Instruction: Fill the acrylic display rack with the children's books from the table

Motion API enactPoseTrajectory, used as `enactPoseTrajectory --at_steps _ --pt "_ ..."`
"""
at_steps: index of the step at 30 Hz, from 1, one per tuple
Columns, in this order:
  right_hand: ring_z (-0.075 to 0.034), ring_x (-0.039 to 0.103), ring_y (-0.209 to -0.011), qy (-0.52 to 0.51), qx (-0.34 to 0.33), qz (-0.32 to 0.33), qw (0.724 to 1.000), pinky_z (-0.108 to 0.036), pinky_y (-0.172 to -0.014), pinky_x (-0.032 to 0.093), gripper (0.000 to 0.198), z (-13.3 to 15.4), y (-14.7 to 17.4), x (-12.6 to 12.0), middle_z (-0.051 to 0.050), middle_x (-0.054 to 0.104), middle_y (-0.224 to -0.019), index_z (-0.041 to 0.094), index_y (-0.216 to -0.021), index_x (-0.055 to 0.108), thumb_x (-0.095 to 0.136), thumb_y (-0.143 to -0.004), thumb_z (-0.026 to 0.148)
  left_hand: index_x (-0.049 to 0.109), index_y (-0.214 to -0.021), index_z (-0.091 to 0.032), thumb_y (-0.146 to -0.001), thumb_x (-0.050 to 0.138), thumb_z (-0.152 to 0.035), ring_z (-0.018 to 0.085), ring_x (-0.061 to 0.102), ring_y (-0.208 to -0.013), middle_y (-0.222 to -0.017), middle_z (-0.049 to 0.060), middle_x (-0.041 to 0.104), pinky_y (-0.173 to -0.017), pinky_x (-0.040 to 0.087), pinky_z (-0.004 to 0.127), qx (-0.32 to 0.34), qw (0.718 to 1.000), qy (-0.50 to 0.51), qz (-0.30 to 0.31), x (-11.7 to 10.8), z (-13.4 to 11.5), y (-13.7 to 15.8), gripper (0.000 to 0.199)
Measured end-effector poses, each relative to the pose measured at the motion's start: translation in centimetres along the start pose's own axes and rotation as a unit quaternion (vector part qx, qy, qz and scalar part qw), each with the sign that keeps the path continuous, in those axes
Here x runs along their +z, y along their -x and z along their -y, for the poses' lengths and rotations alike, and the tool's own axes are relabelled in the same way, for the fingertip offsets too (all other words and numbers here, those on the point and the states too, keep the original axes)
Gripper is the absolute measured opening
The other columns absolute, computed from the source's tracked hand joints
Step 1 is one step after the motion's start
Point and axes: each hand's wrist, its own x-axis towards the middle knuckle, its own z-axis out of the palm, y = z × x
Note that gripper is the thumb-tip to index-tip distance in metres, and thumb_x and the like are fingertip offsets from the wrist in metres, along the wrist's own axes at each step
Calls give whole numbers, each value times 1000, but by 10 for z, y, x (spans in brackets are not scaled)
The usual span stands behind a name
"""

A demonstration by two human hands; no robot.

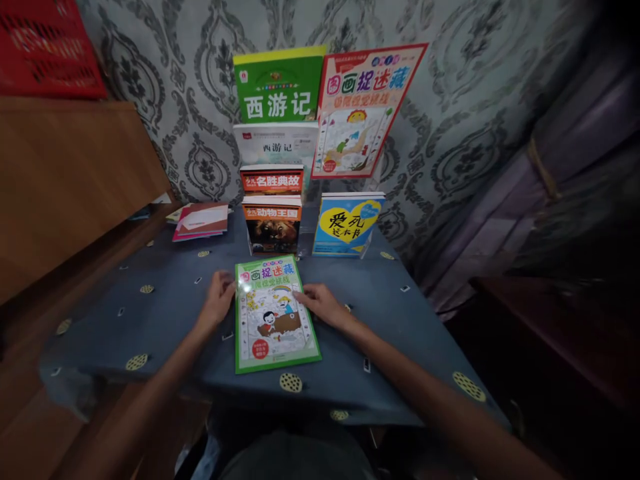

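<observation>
Evidently, in the head view, a clear rack (368,249) stands near the far edge of the cloth-covered surface (395,327), holding books upright in two columns. Its left column carries, from top to bottom, a green book (280,83), a pale book (275,143), a red-orange book (273,180) and a book with a lion cover (273,227). On the right, a red-bordered book (367,113) leans above a blue book (347,227) with a yellow heart. A red basket (50,50) sits on a wooden cabinet (65,193) beyond the surface's left edge; what it holds I cannot tell.

The green-bordered book (277,320) lies cover up between the rack and the near edge, its top just before the lion book, so the rack closes off the space beyond. The left hand (220,298) touches its left side with curled fingers; the right hand (323,303) lays its fingertips over the right side of the cover. Whether either one grips, I cannot tell. A small pile of books (200,220) rests towards the far left corner, and a tied curtain (500,213) hangs past the right edge
</observation>
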Motion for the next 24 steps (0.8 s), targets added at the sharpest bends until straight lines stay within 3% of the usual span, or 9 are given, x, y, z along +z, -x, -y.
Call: enactPoseTrajectory --at_steps 1,3,5,7,10,13,15,19,24 --pt "-17 59 -60 109 7 -24 994 -27 -58 42 44 1 3 -3 -2 64 -61 17 -73 67 60 -87 57 56 -111 -15 -78 57 -41 26 65 -103 -106 13 67 -93 51 45 49 996 -76 6 -2 6 1 41" --pt "-21 65 -73 287 25 -78 955 -29 -64 44 31 7 8 -4 -5 70 -76 17 -91 69 58 -92 47 53 -123 -15 -85 49 -35 28 56 -123 -125 16 62 -107 42 49 141 969 -201 35 -3 13 4 44" --pt "-25 67 -93 373 9 -96 923 -33 -77 48 28 18 10 7 -10 72 -98 17 -110 67 54 -95 37 48 -133 -12 -91 40 -32 29 45 -136 -139 19 54 -114 35 50 188 940 -274 80 1 17 7 47" --pt "-26 61 -115 385 -67 -45 919 -37 -94 47 33 27 7 30 -14 68 -121 14 -124 62 48 -97 29 43 -140 -10 -94 35 -28 30 36 -144 -149 21 47 -116 32 51 194 921 -318 115 7 22 10 50" --pt "-25 41 -140 350 -191 77 914 -39 -115 33 53 30 -5 73 -19 47 -150 6 -146 41 44 -98 28 35 -148 -11 -95 30 -19 29 32 -147 -154 21 42 -116 29 54 189 903 -363 134 12 30 15 54" --pt "-27 26 -150 368 -204 93 902 -45 -122 21 64 23 -21 96 -22 32 -159 2 -152 31 41 -100 37 27 -153 -13 -95 28 -17 28 36 -146 -153 20 45 -116 30 54 203 890 -384 137 11 36 17 57" --pt "-28 23 -151 387 -185 82 899 -46 -123 17 68 16 -30 91 -21 32 -159 2 -152 33 40 -100 45 27 -153 -12 -97 26 -20 28 38 -145 -151 20 47 -115 31 54 206 885 -397 132 10 36 17 56" --pt "-31 24 -151 412 -104 30 904 -49 -122 19 72 5 -37 58 -23 32 -158 1 -151 36 33 -101 54 30 -150 -8 -98 23 -21 28 38 -145 -152 22 45 -115 32 52 207 875 -419 124 10 34 17 54" --pt "-34 24 -150 424 -47 -9 904 -54 -119 23 72 -4 -12 37 -25 29 -159 -1 -151 35 34 -101 51 28 -151 -7 -95 26 -17 29 36 -146 -152 23 45 -115 32 54 197 865 -444 128 13 31 19 57"
